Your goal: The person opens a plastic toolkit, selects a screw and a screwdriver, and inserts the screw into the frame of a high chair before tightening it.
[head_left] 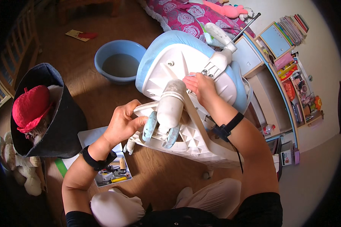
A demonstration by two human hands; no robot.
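A child's swivel chair lies tipped over in front of me, its white plastic underside [183, 62] and light-blue seat cushion [170, 36] showing. Its white base [201, 142] points toward me, and a caster [150, 126] with worn blue wheels is on the near side. My left hand [121, 123] grips the base by this caster, thumb against the wheel. My right hand [201, 87] is beside a round metal bolt [204, 72] under the seat. A thin silvery rod [191, 75] shows at its fingers; its full shape is hidden.
A blue basin [119, 45] stands behind left. A dark bin [70, 113] holds a red hat [32, 108]. An open toolbox [113, 178] lies by my left forearm. Shelves [288, 113] line the right, and a bed with a magenta cover [185, 17] stands at the back.
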